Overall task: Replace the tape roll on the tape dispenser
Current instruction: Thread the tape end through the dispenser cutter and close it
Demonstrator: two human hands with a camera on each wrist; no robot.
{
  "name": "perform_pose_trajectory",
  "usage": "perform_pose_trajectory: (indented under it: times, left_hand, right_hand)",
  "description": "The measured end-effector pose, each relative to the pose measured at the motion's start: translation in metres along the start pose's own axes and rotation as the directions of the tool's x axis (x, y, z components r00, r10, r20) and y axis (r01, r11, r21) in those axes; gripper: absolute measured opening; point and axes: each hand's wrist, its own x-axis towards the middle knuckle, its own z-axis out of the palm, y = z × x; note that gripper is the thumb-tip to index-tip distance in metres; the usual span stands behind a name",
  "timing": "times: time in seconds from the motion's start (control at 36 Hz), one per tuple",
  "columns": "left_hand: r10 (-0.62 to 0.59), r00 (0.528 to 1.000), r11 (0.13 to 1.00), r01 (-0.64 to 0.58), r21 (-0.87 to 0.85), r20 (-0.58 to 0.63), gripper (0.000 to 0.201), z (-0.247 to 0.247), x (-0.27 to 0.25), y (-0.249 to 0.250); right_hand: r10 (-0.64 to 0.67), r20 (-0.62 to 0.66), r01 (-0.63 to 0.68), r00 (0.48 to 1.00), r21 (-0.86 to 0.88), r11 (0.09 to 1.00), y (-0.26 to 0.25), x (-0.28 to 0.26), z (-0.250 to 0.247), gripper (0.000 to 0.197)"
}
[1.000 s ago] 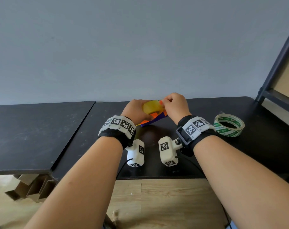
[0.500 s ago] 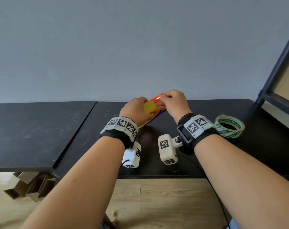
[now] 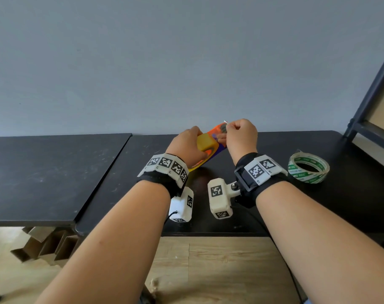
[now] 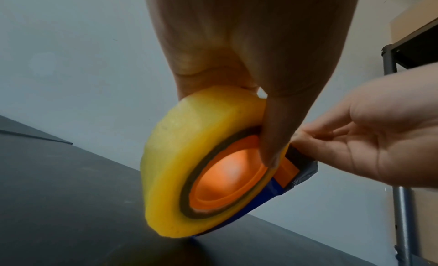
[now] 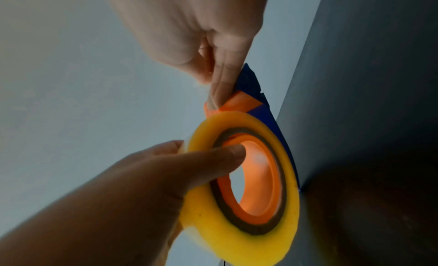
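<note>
The tape dispenser (image 3: pixel 218 130) has a blue body (image 4: pixel 272 191) and an orange hub (image 4: pixel 227 178). It stands tilted with its lower edge on the black table (image 3: pixel 263 216). A yellow tape roll (image 3: pixel 205 142) sits on the hub. My left hand (image 3: pixel 193 141) grips that roll (image 5: pixel 237 242), the thumb (image 5: pixel 213 161) lying across its side into the hub. My right hand (image 3: pixel 227 130) pinches the tape's loose end at the dispenser's upper orange tip (image 5: pixel 237 103). A thin pale strip shows above the fingers (image 5: pixel 222 79).
A second, clear roll with green print (image 3: pixel 308 170) lies flat on the table to the right. A dark metal shelf frame (image 3: pixel 366 106) rises at the far right. A second black tabletop (image 3: pixel 55 172) adjoins on the left; cardboard (image 3: pixel 44 244) lies under it.
The dispenser has been raised and tilted more upright. My right hand has moved up from the roll's side to the dispenser's top end, pinching there. The left hand keeps its grip.
</note>
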Motion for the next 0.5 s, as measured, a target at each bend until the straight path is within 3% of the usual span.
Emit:
perform_pose_trajectory:
  times: [0.11, 0.31, 0.5]
  left_hand:
    - [-0.002, 1.000, 0.999, 0.003, 0.044, -0.019, 0.047, 0.0010, -0.0003, -0.0003]
    - [-0.028, 0.999, 0.999, 0.029, 0.028, -0.031, 0.051, 0.0026, 0.0002, 0.0014]
    - [-0.042, 0.999, 0.999, 0.042, 0.007, -0.028, 0.053, 0.0076, -0.0020, 0.0020]
  right_hand:
    - [0.044, 0.048, -0.046, 0.998, 0.040, 0.998, -0.0001, -0.0027, 0.0017, 0.024]
    - [0.000, 0.114, 0.012, 0.993, -0.101, 0.995, -0.0061, 0.0015, 0.0026, 0.015]
    - [0.005, 0.161, 0.016, 0.987, -0.127, 0.992, -0.0081, -0.0021, -0.0022, 0.011]
